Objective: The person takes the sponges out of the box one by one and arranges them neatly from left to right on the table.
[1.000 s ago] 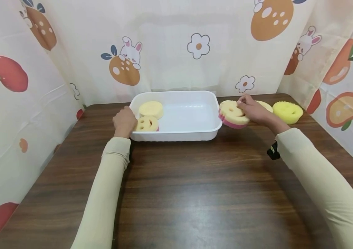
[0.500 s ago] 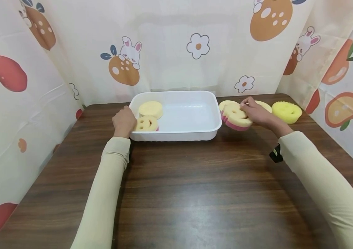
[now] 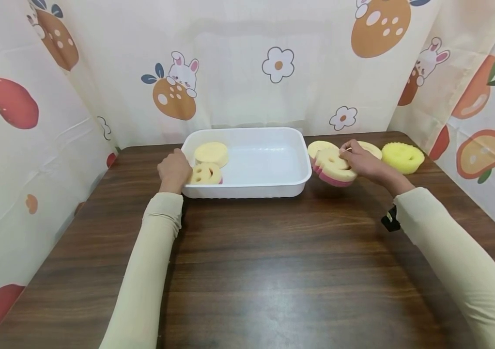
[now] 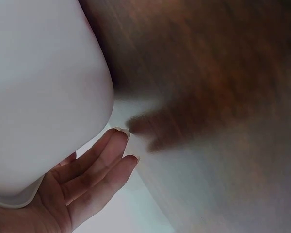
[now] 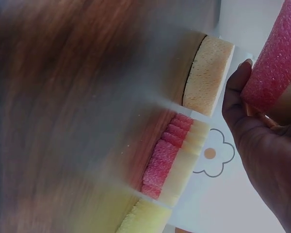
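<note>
My left hand [image 3: 174,169] grips the left end of a white plastic tray [image 3: 247,191]. In the left wrist view its fingers [image 4: 99,170] lie along the outside of the tray wall; the thumb is hidden. My right hand [image 3: 363,159] pinches a smiley-face sponge [image 3: 333,166], yellow on top and pink underneath, by its edge. The sponge is held up to the right of the tray, its pink side [image 5: 276,63] showing in the right wrist view. Inside the tray, at its left end, are a plain round yellow sponge [image 3: 211,152] and another smiley sponge [image 3: 206,174].
Along the back right of the brown table [image 3: 273,261] sit a pale round sponge [image 3: 318,146], a pink-and-yellow sponge [image 5: 167,160] and a bright yellow smiley sponge [image 3: 402,158]. A patterned curtain [image 3: 247,63] closes off the back and sides.
The right hand has drawn the held sponge a little right and toward the front, uncovering more of the pale round sponge behind it. The left hand and tray stay put.
</note>
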Demonstrator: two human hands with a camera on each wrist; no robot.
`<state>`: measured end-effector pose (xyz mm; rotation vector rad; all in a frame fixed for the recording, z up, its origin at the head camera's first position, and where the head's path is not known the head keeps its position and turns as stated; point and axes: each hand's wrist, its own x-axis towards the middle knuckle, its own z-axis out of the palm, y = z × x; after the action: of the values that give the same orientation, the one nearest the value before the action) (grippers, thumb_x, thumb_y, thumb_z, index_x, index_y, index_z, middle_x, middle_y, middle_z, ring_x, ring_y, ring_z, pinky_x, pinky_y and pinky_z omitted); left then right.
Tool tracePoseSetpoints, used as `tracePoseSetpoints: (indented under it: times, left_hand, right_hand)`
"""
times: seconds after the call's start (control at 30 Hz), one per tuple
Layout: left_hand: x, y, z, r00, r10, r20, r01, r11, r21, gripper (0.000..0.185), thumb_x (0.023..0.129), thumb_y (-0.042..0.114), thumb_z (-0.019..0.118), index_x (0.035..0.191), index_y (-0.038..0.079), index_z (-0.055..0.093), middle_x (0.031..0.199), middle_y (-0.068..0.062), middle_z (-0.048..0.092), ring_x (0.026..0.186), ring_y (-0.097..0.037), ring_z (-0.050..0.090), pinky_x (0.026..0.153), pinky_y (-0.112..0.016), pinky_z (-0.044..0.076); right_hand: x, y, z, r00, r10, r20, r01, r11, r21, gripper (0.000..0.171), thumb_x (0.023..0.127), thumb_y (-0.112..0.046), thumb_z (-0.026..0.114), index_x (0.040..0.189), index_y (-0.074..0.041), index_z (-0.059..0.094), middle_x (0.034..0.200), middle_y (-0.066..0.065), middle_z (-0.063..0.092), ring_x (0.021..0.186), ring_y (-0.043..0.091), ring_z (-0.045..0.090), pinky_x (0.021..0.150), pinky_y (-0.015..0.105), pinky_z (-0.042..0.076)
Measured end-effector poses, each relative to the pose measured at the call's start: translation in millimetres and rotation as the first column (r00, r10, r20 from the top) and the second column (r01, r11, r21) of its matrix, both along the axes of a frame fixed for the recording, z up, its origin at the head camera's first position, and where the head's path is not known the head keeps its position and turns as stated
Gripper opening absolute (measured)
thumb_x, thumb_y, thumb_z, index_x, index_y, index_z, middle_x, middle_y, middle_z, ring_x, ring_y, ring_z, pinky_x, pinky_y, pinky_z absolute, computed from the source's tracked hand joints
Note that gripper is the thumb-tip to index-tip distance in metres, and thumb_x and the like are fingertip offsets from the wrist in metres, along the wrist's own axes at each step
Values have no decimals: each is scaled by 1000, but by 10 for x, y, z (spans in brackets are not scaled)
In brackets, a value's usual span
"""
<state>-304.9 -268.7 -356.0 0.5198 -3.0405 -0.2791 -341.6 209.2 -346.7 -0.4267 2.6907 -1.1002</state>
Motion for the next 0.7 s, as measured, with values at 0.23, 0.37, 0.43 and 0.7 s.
tracePoseSetpoints:
  times: [0.23,0.37,0.43,0.7]
  left_hand:
    - [-10,2,5,1000,3,3,-3,1000,11,48,95,19,40,135,-8,40,124,-30,60,113,-45,62,93,-55,49]
    - [-11,-2,10,1000,3,7,-3,1000,9,48,96,18,40,135,-8,40,123,-30,60,113,-45,62,93,-55,49]
    - [-12,-4,10,1000,1,12,-2,1000,7,48,96,18,39,135,-8,40,123,-30,60,113,-46,62,93,-55,50]
    - [7,19,25,1000,-2,23,2,1000,8,48,96,18,38,136,-8,39,124,-31,60,113,-46,62,93,-55,50]
  right_hand:
    - [17,13,-53,1000,20,7,-20,1000,21,42,108,-38,26,127,-1,32,121,22,39,115,36,39,87,34,33]
    - [31,15,-82,999,38,10,-38,998,43,44,108,-38,25,128,1,30,123,23,39,117,37,38,91,37,32]
    - [33,18,-102,999,47,13,-47,998,36,45,108,-38,25,129,2,30,123,23,39,118,37,37,92,38,31]
    - [45,32,-174,997,68,33,-69,997,28,42,108,-33,25,128,3,29,119,23,41,115,35,39,90,34,32]
